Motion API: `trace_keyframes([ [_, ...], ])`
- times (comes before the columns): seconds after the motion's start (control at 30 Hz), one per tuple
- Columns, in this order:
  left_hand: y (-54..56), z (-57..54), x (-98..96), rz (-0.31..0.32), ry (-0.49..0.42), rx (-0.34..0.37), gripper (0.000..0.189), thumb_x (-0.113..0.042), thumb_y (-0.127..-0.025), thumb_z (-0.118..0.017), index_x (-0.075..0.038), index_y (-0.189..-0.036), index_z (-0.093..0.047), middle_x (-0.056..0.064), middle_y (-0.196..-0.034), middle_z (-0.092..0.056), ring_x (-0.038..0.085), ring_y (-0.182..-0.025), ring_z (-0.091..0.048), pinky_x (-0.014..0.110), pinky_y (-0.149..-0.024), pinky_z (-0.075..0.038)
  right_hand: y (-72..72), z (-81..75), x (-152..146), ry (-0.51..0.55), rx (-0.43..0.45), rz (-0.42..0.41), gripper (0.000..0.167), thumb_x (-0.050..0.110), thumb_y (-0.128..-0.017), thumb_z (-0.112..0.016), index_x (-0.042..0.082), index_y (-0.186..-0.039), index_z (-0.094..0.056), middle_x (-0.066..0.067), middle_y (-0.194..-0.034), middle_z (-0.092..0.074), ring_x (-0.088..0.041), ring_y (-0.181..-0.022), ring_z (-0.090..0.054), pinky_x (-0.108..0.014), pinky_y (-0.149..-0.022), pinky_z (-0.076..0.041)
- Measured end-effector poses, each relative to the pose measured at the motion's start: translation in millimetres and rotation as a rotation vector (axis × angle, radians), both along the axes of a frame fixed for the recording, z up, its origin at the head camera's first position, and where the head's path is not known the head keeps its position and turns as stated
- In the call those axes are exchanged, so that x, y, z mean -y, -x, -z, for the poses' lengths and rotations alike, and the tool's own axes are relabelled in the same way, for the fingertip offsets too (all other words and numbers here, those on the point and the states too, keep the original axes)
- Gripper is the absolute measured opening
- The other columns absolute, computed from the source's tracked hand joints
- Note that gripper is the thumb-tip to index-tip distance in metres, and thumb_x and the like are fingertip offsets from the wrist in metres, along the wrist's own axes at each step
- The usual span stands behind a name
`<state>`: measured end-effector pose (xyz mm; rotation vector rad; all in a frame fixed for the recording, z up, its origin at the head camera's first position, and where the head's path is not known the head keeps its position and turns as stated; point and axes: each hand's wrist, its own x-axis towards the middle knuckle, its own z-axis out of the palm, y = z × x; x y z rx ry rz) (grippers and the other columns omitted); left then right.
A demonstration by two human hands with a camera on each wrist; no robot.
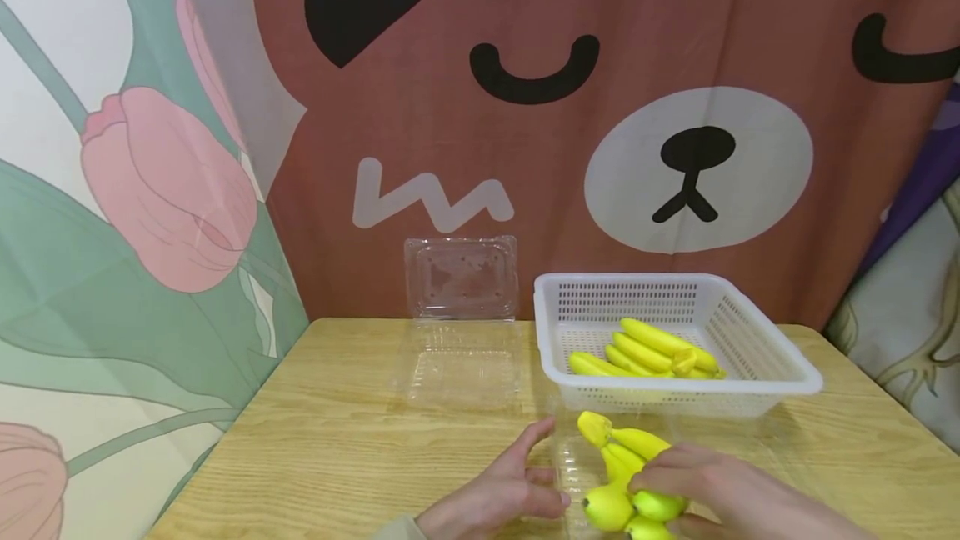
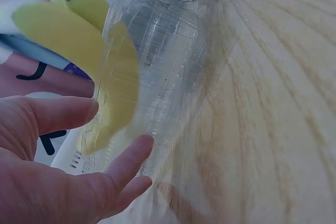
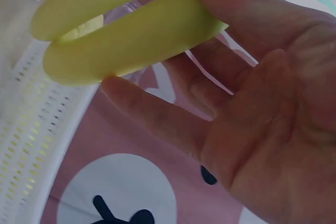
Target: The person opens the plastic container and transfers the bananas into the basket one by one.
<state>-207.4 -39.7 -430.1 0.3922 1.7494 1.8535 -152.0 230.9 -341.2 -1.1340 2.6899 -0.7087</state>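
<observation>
In the head view, my right hand [image 1: 720, 482] holds a bunch of yellow bananas [image 1: 618, 465] with greenish tips, low over a clear plastic clamshell box [image 1: 567, 473]. The right wrist view shows the thumb on one side of a banana [image 3: 131, 40] and the fingers [image 3: 152, 108] along its other side. At the box's left wall is my left hand [image 1: 498, 490], its fingers spread and fairly straight. The left wrist view has its thumb and fingertips against the clear wall [image 2: 157, 77], with the bunch partly inside, beyond the plastic.
A white perforated basket [image 1: 551, 357] stands behind the box, holding another bunch of bananas [image 1: 645, 352]. Left of it, a second clear clamshell box [image 1: 465, 373] stands with its lid [image 1: 461, 277] raised against the bear-print curtain [image 1: 420, 123]. Everything stands on a wooden table [image 1: 330, 440].
</observation>
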Motion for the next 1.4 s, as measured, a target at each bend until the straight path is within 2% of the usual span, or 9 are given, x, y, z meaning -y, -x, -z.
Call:
trace_keyframes([
  [0.23,-0.4,-0.6,1.2,-0.007,0.02,-0.013,0.089,0.004,-0.079,-0.069,-0.021,-0.153,-0.029,0.024,-0.132,-0.05,0.033,-0.122,-0.05,0.045,-0.091,-0.052,-8.7,-8.4,-8,-0.026,-0.085,-0.026,0.03,0.031,-0.095,-0.066,0.038,-0.124,-0.062,0.021,-0.115,-0.058,0.001,-0.093,-0.053,-0.023,-0.071,-0.051],
  [0.37,-0.7,-0.1,0.9,-0.006,0.007,-0.021,0.089,0.005,-0.078,-0.069,-0.02,-0.154,-0.029,0.024,-0.13,-0.051,0.032,-0.119,-0.052,0.044,-0.089,-0.053,-14.6,-11.9,-10,-0.05,-0.197,-0.02,0.034,0.03,-0.094,-0.068,0.039,-0.126,-0.06,0.02,-0.118,-0.058,0.0,-0.096,-0.054,-0.022,-0.071,-0.052],
  [0.43,-0.9,0.3,0.7,-0.003,-0.004,-0.023,0.089,0.005,-0.078,-0.069,-0.02,-0.154,-0.029,0.025,-0.129,-0.052,0.032,-0.117,-0.054,0.044,-0.088,-0.053,-16.2,-13.7,-9,-0.06,-0.232,0.0,0.034,0.033,-0.094,-0.067,0.04,-0.126,-0.059,0.019,-0.12,-0.057,0.0,-0.098,-0.054,-0.023,-0.072,-0.053],
  [0.5,-1.3,0.5,1.0,0.002,-0.02,-0.021,0.09,0.006,-0.077,-0.068,-0.019,-0.154,-0.028,0.025,-0.128,-0.052,0.032,-0.115,-0.055,0.044,-0.088,-0.053,-16.6,-16.0,-8,-0.068,-0.189,0.049,0.035,0.039,-0.093,-0.068,0.042,-0.127,-0.058,0.02,-0.122,-0.056,0.0,-0.099,-0.054,-0.022,-0.074,-0.053],
  [0.6,-1.4,0.6,1.4,0.004,-0.016,-0.024,0.09,0.005,-0.077,-0.068,-0.02,-0.154,-0.028,0.024,-0.13,-0.052,0.032,-0.118,-0.053,0.044,-0.089,-0.053,-14.1,-19.0,-6,-0.077,-0.241,0.079,0.041,0.037,-0.088,-0.074,0.04,-0.126,-0.059,0.019,-0.122,-0.056,-0.003,-0.101,-0.055,-0.024,-0.076,-0.055],
  [0.7,-1.0,0.7,1.1,0.002,-0.005,-0.03,0.09,0.004,-0.078,-0.069,-0.02,-0.154,-0.029,0.024,-0.131,-0.051,0.033,-0.121,-0.051,0.044,-0.089,-0.053,-9.0,-22.4,-5,-0.06,-0.319,0.097,0.048,0.025,-0.082,-0.08,0.038,-0.124,-0.061,0.019,-0.12,-0.057,-0.005,-0.101,-0.056,-0.024,-0.077,-0.055],
  [0.97,-0.3,1.3,1.6,0.002,-0.005,-0.028,0.09,0.005,-0.078,-0.07,-0.019,-0.154,-0.028,0.024,-0.129,-0.051,0.031,-0.113,-0.056,0.044,-0.087,-0.054,9.6,-22.6,0,0.092,-0.75,0.123,0.063,0.001,-0.061,-0.088,0.028,-0.113,-0.067,0.017,-0.11,-0.063,-0.008,-0.098,-0.06,-0.008,-0.088,-0.041],
  [1.2,0.3,2.5,2.8,0.012,-0.018,-0.025,0.09,0.006,-0.079,-0.07,-0.019,-0.154,-0.028,0.025,-0.136,-0.045,0.032,-0.116,-0.054,0.045,-0.088,-0.054,28.7,-18.5,-2,0.127,-0.735,0.242,0.067,-0.008,-0.055,-0.09,0.027,-0.108,-0.07,0.017,-0.106,-0.063,-0.012,-0.1,-0.061,-0.004,-0.092,-0.037],
  [1.4,0.9,2.6,1.6,0.012,-0.027,-0.035,0.091,0.008,-0.079,-0.068,-0.018,-0.155,-0.026,0.025,-0.136,-0.046,0.033,-0.117,-0.054,0.045,-0.087,-0.054,49.3,-15.2,-9,0.137,-0.773,0.277,0.062,-0.011,-0.057,-0.088,0.021,-0.107,-0.071,0.009,-0.105,-0.066,-0.016,-0.098,-0.062,-0.012,-0.086,-0.046],
])
